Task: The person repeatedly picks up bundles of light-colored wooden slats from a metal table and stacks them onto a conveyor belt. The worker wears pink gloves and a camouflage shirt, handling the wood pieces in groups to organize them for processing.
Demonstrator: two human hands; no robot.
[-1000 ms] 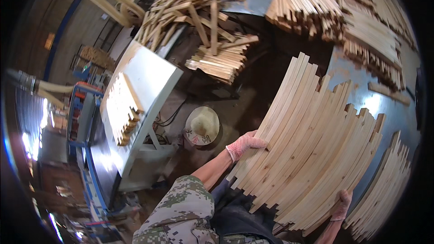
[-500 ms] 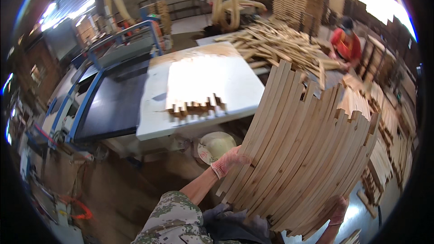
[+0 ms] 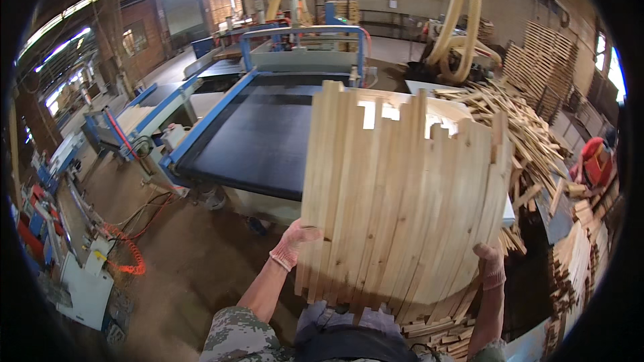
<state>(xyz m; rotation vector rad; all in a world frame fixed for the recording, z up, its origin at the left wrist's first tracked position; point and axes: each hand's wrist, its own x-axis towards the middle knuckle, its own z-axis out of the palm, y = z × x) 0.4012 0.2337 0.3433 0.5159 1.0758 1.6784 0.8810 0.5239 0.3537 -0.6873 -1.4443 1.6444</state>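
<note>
Between my two hands I carry a broad row of pale wooden strips [image 3: 396, 208], pressed side by side, with uneven far ends. My left hand [image 3: 295, 241], in a pinkish knit glove, clamps the row's left edge, its thumb on top. On the right edge my right hand [image 3: 491, 265], gloved alike, squeezes from the other side; its fingers are partly behind the wood. The strips' near ends reach my dark apron [image 3: 352, 342]. Beyond their far ends shows part of a white tabletop [image 3: 443, 94], mostly covered from view by the row.
A blue-framed machine with a black conveyor belt [image 3: 248, 134] stands ahead left. Loose wooden sticks [image 3: 523, 117] lie heaped to the right, near a person in red [image 3: 594, 161]. Stacked wood [image 3: 543, 60] rises behind. An orange coiled hose [image 3: 131, 258] hangs at left.
My view has turned left toward the conveyor. The strips have swung with my hands from a tilt on the right to nearly straight ahead, now in front of the white tabletop.
</note>
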